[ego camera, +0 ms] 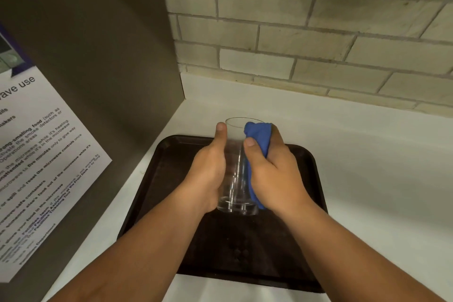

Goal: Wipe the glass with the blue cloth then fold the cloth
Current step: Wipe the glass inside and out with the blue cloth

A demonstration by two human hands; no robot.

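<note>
From the head camera, the left hand (210,169) grips a clear glass (236,169), held over a dark tray (304,169) on a white counter (367,154). The right hand (272,169) clutches a bunched blue cloth (257,140), pressing it against the glass's right side and rim.

A pale brick wall (306,32) backs a white counter (380,179), with a grey panel (98,44) bearing a printed notice (36,154) at left.
</note>
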